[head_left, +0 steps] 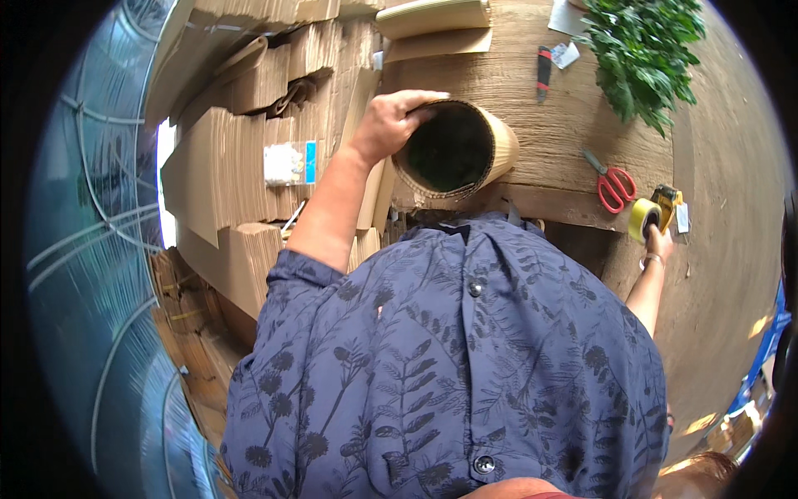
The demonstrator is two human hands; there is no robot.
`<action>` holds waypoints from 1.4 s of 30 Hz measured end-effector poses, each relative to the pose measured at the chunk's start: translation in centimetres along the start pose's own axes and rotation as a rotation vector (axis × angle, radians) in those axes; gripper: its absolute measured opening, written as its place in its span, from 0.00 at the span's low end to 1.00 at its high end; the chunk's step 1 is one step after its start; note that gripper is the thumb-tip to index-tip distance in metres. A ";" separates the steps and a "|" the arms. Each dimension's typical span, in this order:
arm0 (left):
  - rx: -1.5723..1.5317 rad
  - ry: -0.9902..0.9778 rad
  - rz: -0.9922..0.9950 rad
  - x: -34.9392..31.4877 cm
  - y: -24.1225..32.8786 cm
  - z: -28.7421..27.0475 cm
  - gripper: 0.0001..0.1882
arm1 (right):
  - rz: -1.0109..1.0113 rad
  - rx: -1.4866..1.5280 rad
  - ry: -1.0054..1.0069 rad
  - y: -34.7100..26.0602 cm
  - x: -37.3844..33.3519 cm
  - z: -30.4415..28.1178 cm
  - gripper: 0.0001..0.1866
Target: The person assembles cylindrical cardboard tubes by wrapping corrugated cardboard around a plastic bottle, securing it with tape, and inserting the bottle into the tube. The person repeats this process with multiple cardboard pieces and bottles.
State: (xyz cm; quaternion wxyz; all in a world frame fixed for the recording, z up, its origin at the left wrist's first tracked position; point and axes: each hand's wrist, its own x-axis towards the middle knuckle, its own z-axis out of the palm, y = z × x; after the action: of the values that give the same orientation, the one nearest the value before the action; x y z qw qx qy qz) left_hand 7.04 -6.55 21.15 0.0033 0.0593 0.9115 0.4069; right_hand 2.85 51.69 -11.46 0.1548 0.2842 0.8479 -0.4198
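Note:
My left hand [386, 125] grips the rim of a tube of corrugated cardboard [504, 148] that stands at the table's near edge. Its open end faces me, and the inside looks dark green, too dim to make out. Off to the right, my right hand [659, 243] has its fingers on a roll of yellow tape [642, 218]. Touching or just behind the tape is a yellow and black object [667, 200], partly covered. Red-handled scissors [613, 185] lie a little left of the tape on the wooden table [582, 137].
Leafy green plants [644, 54] lie at the far right. A red and black utility knife [543, 73] rests beside a small label [565, 55]. Rolled corrugated cardboard [436, 21] sits at the back. Stacked cardboard sheets [220, 166] fill the left, with a clear packet [287, 163] on them.

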 end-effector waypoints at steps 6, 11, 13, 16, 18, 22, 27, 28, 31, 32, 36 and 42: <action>-0.082 0.105 -0.242 1.5 -1.3 0.2 0.18 | -0.090 0.581 -0.375 -2.8 -8.4 4.5 0.26; -0.463 0.423 -0.390 -1.8 -4.5 1.6 0.27 | -0.107 0.568 -0.558 -8.2 -12.7 6.7 0.26; -0.505 0.497 -0.606 -3.1 -1.6 3.3 0.25 | -0.119 0.611 -0.549 -8.8 -13.3 6.5 0.27; -0.732 0.494 -0.763 -3.3 1.3 4.7 0.22 | -0.124 0.554 -0.503 -9.1 -13.2 6.0 0.28; -0.758 0.418 -0.746 -3.2 -0.2 4.6 0.23 | -0.136 0.551 -0.488 -9.0 -13.1 5.8 0.29; -0.552 -0.001 -0.473 -0.7 -1.9 -0.3 0.33 | -0.263 0.557 -0.472 -10.7 -13.6 4.8 0.30; -0.251 -0.520 -0.154 5.4 1.7 0.7 0.33 | -0.375 0.670 -0.456 -11.5 -13.1 3.5 0.32; -0.232 -0.561 -0.093 6.1 2.7 1.7 0.32 | -0.365 0.712 -0.473 -13.0 -14.0 2.9 0.32; -0.106 -0.673 0.100 7.2 5.4 3.9 0.29 | -0.265 0.722 -0.587 -16.5 -15.6 0.6 0.35; -0.051 -0.707 0.165 7.1 6.0 4.6 0.28 | -0.284 0.735 -0.605 -17.3 -15.9 0.3 0.35; 0.320 -0.308 0.285 4.1 6.8 5.1 0.24 | -0.336 0.726 -0.653 -18.4 -15.0 1.1 0.36; -0.201 -0.162 -0.123 -0.2 6.4 7.3 0.21 | -0.330 0.783 -0.738 -19.1 -15.4 1.9 0.36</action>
State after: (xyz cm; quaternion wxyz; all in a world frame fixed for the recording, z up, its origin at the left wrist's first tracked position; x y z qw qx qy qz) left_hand 8.26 3.06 21.05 0.1081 0.0352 0.8647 0.4892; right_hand 3.39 35.44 7.04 0.2563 0.0185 0.5517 -0.7935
